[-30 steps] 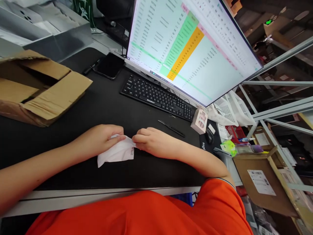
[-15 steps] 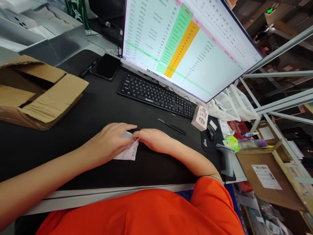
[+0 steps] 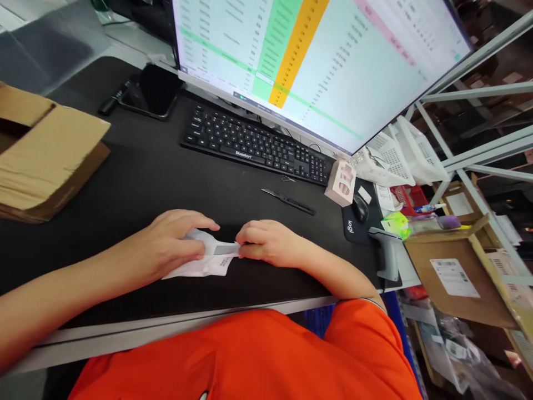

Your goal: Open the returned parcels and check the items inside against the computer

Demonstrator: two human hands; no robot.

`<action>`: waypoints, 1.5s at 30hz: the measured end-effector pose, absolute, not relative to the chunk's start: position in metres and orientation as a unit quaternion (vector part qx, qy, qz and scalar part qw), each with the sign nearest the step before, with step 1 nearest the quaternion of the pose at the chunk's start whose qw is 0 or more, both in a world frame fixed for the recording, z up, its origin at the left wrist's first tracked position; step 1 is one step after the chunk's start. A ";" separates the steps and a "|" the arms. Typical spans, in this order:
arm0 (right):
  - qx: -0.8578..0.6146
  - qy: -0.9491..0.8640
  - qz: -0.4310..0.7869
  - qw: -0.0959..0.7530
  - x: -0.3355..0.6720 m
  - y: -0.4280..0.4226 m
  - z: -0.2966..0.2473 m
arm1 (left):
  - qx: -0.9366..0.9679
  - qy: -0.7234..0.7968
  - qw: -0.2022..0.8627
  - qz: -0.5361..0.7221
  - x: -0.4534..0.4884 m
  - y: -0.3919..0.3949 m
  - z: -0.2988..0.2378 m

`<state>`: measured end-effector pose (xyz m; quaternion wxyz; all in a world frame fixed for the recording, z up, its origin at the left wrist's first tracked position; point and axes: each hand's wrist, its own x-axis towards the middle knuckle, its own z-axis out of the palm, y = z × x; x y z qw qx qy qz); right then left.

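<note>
A small white paper packet point(image 3: 210, 261) with printed text lies on the black desk mat point(image 3: 166, 178) in front of me. My left hand point(image 3: 175, 241) rests on its left part, fingers curled over it and pressing it down. My right hand point(image 3: 270, 244) is closed in a pinch on a grey strip point(image 3: 225, 250) at the packet's right edge. Both forearms lie on the mat.
Behind my hands are a black keyboard point(image 3: 254, 147) and a large monitor point(image 3: 316, 61) showing a spreadsheet. A black craft knife point(image 3: 287, 201), a pink box point(image 3: 340, 184), a mouse point(image 3: 360, 209) and a barcode scanner point(image 3: 387, 253) lie to the right. An open cardboard box point(image 3: 41, 155) is at left, a phone point(image 3: 147, 91) behind it.
The packet has been folded or flattened smaller under my left hand, and my right hand now pinches a grey strip at its edge. The camera has tilted down and right.
</note>
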<state>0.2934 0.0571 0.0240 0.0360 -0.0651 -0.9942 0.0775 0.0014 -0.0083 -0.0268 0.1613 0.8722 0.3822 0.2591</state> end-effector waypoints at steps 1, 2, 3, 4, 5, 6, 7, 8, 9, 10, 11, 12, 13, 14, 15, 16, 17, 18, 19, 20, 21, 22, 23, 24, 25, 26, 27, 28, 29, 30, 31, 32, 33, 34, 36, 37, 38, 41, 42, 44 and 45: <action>-0.067 -0.994 0.071 0.040 0.296 0.058 0.023 | 0.873 0.382 0.165 0.255 0.002 -0.009 -0.025; -0.072 -0.994 0.065 0.041 0.297 0.059 0.022 | 0.872 0.383 0.170 0.252 0.003 -0.009 -0.023; -0.084 -0.994 0.061 0.042 0.297 0.060 0.022 | 0.871 0.386 0.175 0.250 0.005 -0.010 -0.022; -0.103 -0.992 0.059 0.047 0.297 0.060 0.023 | 0.867 0.392 0.180 0.248 0.007 -0.011 -0.022; -0.128 -0.988 0.061 0.057 0.295 0.060 0.025 | 0.862 0.402 0.183 0.247 0.010 -0.013 -0.022; -0.151 -0.984 0.068 0.071 0.292 0.059 0.028 | 0.857 0.414 0.183 0.248 0.012 -0.015 -0.023; -0.163 -0.980 0.080 0.081 0.289 0.056 0.031 | 0.851 0.424 0.180 0.250 0.015 -0.017 -0.024; -0.164 -0.978 0.094 0.084 0.286 0.053 0.033 | 0.847 0.432 0.176 0.256 0.017 -0.019 -0.025; -0.158 -0.978 0.106 0.080 0.283 0.049 0.035 | 0.843 0.436 0.173 0.263 0.020 -0.022 -0.026; -0.150 -0.979 0.115 0.071 0.280 0.045 0.035 | 0.840 0.437 0.173 0.272 0.021 -0.024 -0.027; -0.146 -0.980 0.120 0.061 0.277 0.041 0.034 | 0.836 0.438 0.176 0.279 0.023 -0.026 -0.027; -0.150 -0.980 0.121 0.055 0.274 0.038 0.030 | 0.832 0.441 0.182 0.282 0.023 -0.028 -0.027; -0.159 -0.978 0.120 0.055 0.272 0.036 0.026 | 0.828 0.447 0.189 0.281 0.024 -0.030 -0.028; -0.169 -0.976 0.122 0.060 0.271 0.034 0.020 | 0.825 0.453 0.195 0.277 0.023 -0.031 -0.028; -0.176 -0.974 0.128 0.063 0.269 0.033 0.014 | 0.823 0.456 0.202 0.271 0.022 -0.031 -0.028; -0.179 -0.972 0.139 0.064 0.267 0.033 0.008 | 0.824 0.456 0.208 0.265 0.021 -0.031 -0.028; -0.184 -0.969 0.154 0.061 0.265 0.033 0.004 | 0.827 0.452 0.213 0.260 0.020 -0.030 -0.029; -0.190 -0.965 0.173 0.055 0.262 0.034 0.001 | 0.831 0.443 0.216 0.257 0.019 -0.030 -0.029; -0.200 -0.959 0.193 0.047 0.260 0.035 0.000 | 0.837 0.432 0.217 0.257 0.019 -0.029 -0.030; -0.211 -0.953 0.213 0.041 0.257 0.035 0.000 | 0.843 0.421 0.214 0.257 0.018 -0.028 -0.030; -0.221 -0.947 0.230 0.038 0.255 0.036 0.002 | 0.850 0.410 0.209 0.257 0.018 -0.028 -0.030; -0.226 -0.943 0.242 0.036 0.254 0.036 0.005 | 0.857 0.399 0.203 0.256 0.019 -0.028 -0.030; -0.225 -0.942 0.248 0.036 0.253 0.036 0.008 | 0.864 0.389 0.197 0.253 0.020 -0.028 -0.030; -0.219 -0.943 0.249 0.035 0.253 0.035 0.011 | 0.870 0.381 0.192 0.248 0.020 -0.028 -0.030; -0.214 -0.945 0.245 0.033 0.254 0.034 0.013 | 0.875 0.374 0.190 0.243 0.021 -0.029 -0.029; -0.208 -0.948 0.238 0.029 0.256 0.034 0.015 | 0.879 0.367 0.188 0.237 0.021 -0.030 -0.028; -0.201 -0.952 0.229 0.024 0.259 0.033 0.016 | 0.883 0.363 0.188 0.232 0.021 -0.030 -0.027; -0.193 -0.956 0.219 0.020 0.262 0.033 0.016 | 0.885 0.359 0.188 0.228 0.021 -0.031 -0.026; -0.185 -0.960 0.209 0.016 0.266 0.033 0.015 | 0.888 0.354 0.187 0.226 0.019 -0.031 -0.025; -0.178 -0.964 0.199 0.016 0.270 0.034 0.014 | 0.889 0.351 0.185 0.227 0.017 -0.030 -0.024; -0.175 -0.966 0.191 0.017 0.274 0.036 0.014 | 0.889 0.351 0.184 0.230 0.014 -0.030 -0.024; -0.175 -0.967 0.185 0.020 0.278 0.039 0.014 | 0.885 0.357 0.185 0.235 0.011 -0.028 -0.024; -0.179 -0.967 0.182 0.021 0.282 0.042 0.014 | 0.879 0.367 0.190 0.238 0.009 -0.027 -0.024; -0.182 -0.966 0.181 0.022 0.284 0.045 0.015 | 0.871 0.378 0.199 0.241 0.006 -0.026 -0.024; -0.178 -0.967 0.182 0.020 0.287 0.050 0.019 | 0.854 0.402 0.223 0.243 0.004 -0.025 -0.025; -0.176 -0.967 0.184 0.022 0.286 0.051 0.020 | 0.848 0.410 0.231 0.243 0.004 -0.025 -0.025; -0.177 -0.966 0.186 0.030 0.285 0.052 0.021 | 0.843 0.419 0.232 0.244 0.004 -0.026 -0.026; -0.200 -0.957 0.193 0.086 0.277 0.050 0.017 | 0.842 0.431 0.212 0.246 0.003 -0.034 -0.028; -0.213 -0.952 0.193 0.107 0.274 0.048 0.013 | 0.845 0.431 0.202 0.245 0.003 -0.038 -0.029; -0.238 -0.943 0.190 0.135 0.268 0.044 0.002 | 0.843 0.444 0.189 0.238 0.003 -0.046 -0.032; -0.247 -0.940 0.188 0.142 0.266 0.042 -0.003 | 0.839 0.457 0.184 0.233 0.004 -0.050 -0.034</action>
